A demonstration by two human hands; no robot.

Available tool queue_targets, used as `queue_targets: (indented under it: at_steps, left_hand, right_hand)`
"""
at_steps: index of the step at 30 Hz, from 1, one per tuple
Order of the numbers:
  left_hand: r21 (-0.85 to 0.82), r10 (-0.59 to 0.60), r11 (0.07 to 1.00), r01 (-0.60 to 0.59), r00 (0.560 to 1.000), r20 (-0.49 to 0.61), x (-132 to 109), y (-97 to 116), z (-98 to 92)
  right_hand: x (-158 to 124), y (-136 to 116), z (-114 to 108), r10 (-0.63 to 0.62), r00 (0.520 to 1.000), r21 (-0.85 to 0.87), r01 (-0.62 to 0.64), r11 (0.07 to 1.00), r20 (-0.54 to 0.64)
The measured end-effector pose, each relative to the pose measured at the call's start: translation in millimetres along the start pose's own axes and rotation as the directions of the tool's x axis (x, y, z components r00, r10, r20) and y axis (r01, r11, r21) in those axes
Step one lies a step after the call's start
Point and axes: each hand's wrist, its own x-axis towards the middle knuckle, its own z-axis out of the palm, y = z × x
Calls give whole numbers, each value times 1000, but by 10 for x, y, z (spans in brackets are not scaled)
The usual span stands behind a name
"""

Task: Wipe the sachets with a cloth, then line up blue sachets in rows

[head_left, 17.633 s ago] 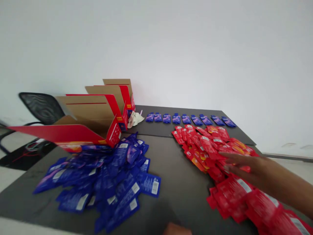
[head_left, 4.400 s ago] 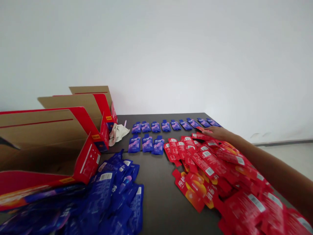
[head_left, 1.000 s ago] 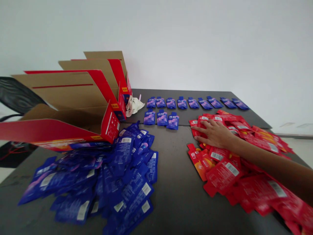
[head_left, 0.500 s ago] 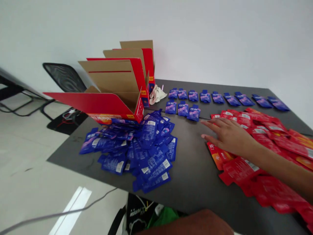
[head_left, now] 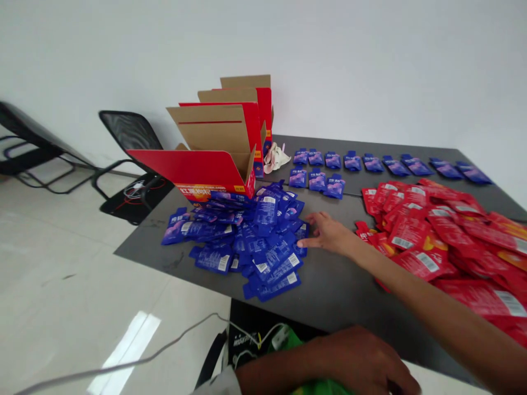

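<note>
My right hand [head_left: 327,233] reaches in from the right to the edge of a heap of blue pouches [head_left: 267,211]. Its thumb and fingers are apart around the right edge of a blue pouch [head_left: 303,229] lying on the table. The fingertips are at or just over that pouch; firm contact is not clear. My left hand [head_left: 366,356] rests low in front of me, below the table edge. Its fingers bend down and are mostly hidden, so I cannot see whether they hold anything. An open red carton [head_left: 193,170] stands behind the blue heap.
More open cartons [head_left: 263,104] line up behind the front one. A crumpled cloth [head_left: 275,158] lies beside them. Blue pouches [head_left: 373,163] form two rows at the back of the dark table [head_left: 329,285]. Red pouches [head_left: 448,236] are heaped at right. Chairs [head_left: 132,131] stand at left.
My right hand has moved left from the red pouches to the blue heap's edge. The view has shifted, and more of my left hand and forearm shows.
</note>
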Motion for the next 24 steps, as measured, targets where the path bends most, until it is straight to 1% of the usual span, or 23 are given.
queue_targets:
  at_steps: [5, 8, 10, 14, 21, 24]
  left_hand:
    - [-13, -30, 999, 29, 999, -15, -10, 70, -59]
    - [-39, -36, 999, 35, 999, -24, -10, 64, -62]
    - [-63, -20, 998, 17, 999, -47, -9, 43, -52]
    - [-102, 24, 994, -33, 996, -88, 6, -23, -21]
    - [-111, 40, 992, -52, 993, -110, 32, -60, -1]
    - [-88, 40, 995, -50, 992, -118, 33, -62, 5]
  right_hand:
    - [73, 8, 105, 46, 999, 10, -46, 999, -7]
    - [141, 28, 183, 56, 998, 28, -55, 998, -28]
    - [188, 56, 200, 73, 997, 52, -71, 996, -36]
    - [257, 118, 163, 101, 994, 127, -97, 987, -30]
    - [334, 217, 119, 129, 991, 316, -129, 940, 20]
    - [328, 260, 52, 130, 990, 389, -143, 910, 60]
